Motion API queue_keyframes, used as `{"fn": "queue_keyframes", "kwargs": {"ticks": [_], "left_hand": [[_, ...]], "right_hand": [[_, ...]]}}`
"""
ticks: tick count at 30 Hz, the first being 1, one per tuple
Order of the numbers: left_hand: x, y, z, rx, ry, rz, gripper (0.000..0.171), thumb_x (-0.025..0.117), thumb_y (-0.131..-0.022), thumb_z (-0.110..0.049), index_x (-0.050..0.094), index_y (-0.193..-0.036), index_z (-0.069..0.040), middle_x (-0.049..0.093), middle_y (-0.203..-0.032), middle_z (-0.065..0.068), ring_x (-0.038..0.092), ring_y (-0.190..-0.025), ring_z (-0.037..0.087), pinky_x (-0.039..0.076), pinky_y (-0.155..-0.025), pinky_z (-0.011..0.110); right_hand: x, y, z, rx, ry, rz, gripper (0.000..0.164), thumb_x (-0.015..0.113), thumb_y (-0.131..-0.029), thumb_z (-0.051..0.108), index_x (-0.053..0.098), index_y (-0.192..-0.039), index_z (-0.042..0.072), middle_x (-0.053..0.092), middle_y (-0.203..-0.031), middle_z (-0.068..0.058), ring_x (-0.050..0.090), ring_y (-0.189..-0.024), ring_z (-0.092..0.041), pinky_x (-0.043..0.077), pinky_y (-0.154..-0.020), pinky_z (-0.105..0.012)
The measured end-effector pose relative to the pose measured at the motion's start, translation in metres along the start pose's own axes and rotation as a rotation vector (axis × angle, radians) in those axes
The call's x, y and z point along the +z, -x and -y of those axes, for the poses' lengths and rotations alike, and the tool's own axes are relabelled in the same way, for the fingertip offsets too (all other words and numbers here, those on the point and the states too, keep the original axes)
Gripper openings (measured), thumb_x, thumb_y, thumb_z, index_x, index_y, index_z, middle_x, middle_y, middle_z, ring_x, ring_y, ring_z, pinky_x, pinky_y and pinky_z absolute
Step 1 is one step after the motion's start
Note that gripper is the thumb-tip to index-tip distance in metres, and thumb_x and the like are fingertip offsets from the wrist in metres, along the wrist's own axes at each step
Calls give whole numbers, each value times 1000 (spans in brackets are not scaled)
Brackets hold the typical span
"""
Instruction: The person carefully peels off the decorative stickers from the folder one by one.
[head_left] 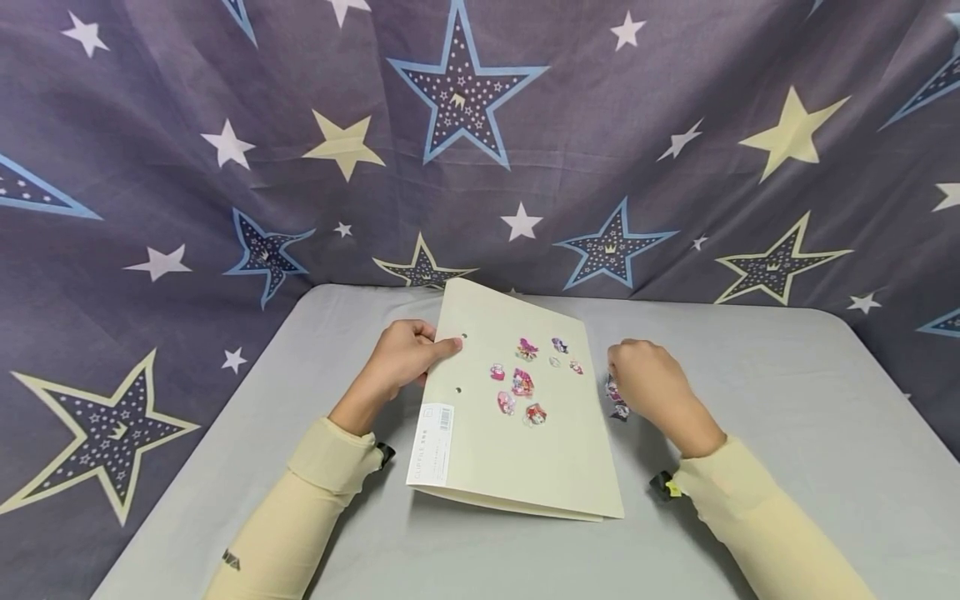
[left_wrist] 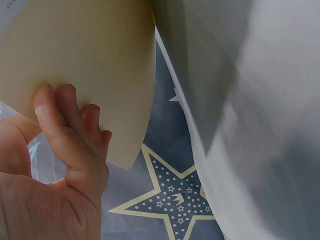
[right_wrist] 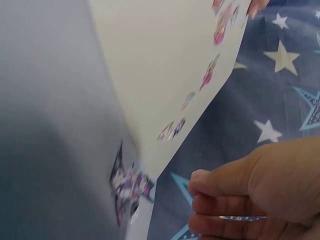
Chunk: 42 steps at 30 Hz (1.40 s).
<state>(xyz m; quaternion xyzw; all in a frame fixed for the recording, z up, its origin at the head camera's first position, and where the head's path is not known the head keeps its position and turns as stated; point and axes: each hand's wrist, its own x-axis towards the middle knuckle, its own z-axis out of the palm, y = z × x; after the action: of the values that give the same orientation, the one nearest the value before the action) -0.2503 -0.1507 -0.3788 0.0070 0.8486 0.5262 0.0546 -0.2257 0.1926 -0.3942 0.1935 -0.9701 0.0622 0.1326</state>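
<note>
A cream clip file folder (head_left: 517,450) is tilted up off the table, its left side raised. My left hand (head_left: 405,354) grips that left edge, thumb on the front cover; the left wrist view shows its fingers (left_wrist: 67,112) against the back. Several small cartoon stickers (head_left: 522,382) are scattered over the cover. My right hand (head_left: 654,385) is beside the folder's right edge with curled fingers, the thumb (right_wrist: 215,181) close against them, and nothing shows in its grasp. Close to it on the table lie purple-and-dark cartoon stickers (head_left: 618,411), partly hidden by the hand in the head view.
A white label (head_left: 431,444) with a barcode runs along the folder's lower left side, and two small holes pierce the cover. Pale grey cloth covers the table (head_left: 810,467). Behind hangs a dark curtain (head_left: 555,100) printed with stars.
</note>
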Motion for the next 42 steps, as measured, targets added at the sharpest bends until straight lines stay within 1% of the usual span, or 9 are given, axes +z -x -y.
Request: {"fn": "queue_keyframes", "kwargs": {"ticks": [7, 12, 16, 20, 24, 33, 37, 40, 42], "left_hand": [[0, 0, 1, 4, -7, -1, 37, 75, -80, -36, 63, -92, -3, 67, -73, 12, 66, -58, 24, 55, -55, 48], [0, -1, 1, 7, -7, -4, 37, 75, -80, -36, 63, -91, -3, 67, -73, 12, 66, -58, 25, 56, -54, 46], [0, 0, 0, 4, -10, -4, 37, 75, -80, -36, 62, -92, -3, 67, -73, 11, 66, -59, 24, 56, -56, 48], [0, 0, -1, 5, -11, -3, 37, 75, -80, -36, 63, -92, -3, 67, -73, 11, 66, -59, 24, 56, -57, 49], [0, 0, -1, 6, -13, -1, 37, 75, -80, -36, 63, -91, -3, 67, -72, 11, 65, -58, 23, 56, -58, 49], [-1, 0, 0, 7, -17, 0, 38, 75, -80, -37, 62, -90, -3, 67, -71, 11, 65, -58, 23, 56, -56, 48], [0, 0, 0, 9, -23, -1, 38, 75, -79, -37, 62, -90, -3, 66, -70, 10, 64, -57, 22, 55, -57, 49], [0, 0, 0, 8, -23, -3, 38, 75, -80, -37, 62, -90, -3, 66, -70, 11, 64, -56, 23, 55, -56, 48], [0, 0, 1, 8, -21, -4, 37, 75, -80, -37, 63, -90, -3, 66, -71, 11, 64, -56, 23, 55, -56, 49]], "right_hand": [[-2, 2, 21, -61, -17, -55, 13, 69, -83, 4, 64, -71, 6, 54, -64, -4, 56, -60, -23, 48, -54, -39], [-2, 4, 31, -107, -22, -76, 5, 72, -82, 7, 69, -78, 6, 59, -69, -5, 57, -63, -25, 49, -59, -41], [-3, 6, 39, -161, -40, -82, 4, 74, -81, 8, 70, -81, 6, 62, -73, -4, 57, -65, -22, 49, -62, -39], [-5, 8, 47, -202, -61, -77, 7, 76, -79, 9, 69, -79, 7, 62, -74, -2, 57, -67, -21, 49, -65, -37], [-4, 10, 52, -227, -61, -75, 12, 78, -78, 13, 68, -79, 8, 63, -76, -1, 58, -69, -21, 50, -66, -37], [-6, 14, 65, -251, -44, -43, 14, 79, -78, 20, 67, -78, 11, 62, -76, 3, 56, -67, -18, 49, -65, -35], [-7, 16, 70, -293, -59, -41, 18, 80, -77, 20, 64, -71, 15, 57, -70, 6, 51, -64, -15, 46, -63, -33], [-8, 18, 73, -328, -81, -24, 23, 80, -77, 21, 60, -67, 16, 51, -65, 8, 44, -60, -12, 43, -62, -31], [-7, 19, 75, -340, -87, -11, 25, 80, -77, 21, 59, -66, 16, 49, -64, 9, 43, -59, -11, 43, -63, -31]]}}
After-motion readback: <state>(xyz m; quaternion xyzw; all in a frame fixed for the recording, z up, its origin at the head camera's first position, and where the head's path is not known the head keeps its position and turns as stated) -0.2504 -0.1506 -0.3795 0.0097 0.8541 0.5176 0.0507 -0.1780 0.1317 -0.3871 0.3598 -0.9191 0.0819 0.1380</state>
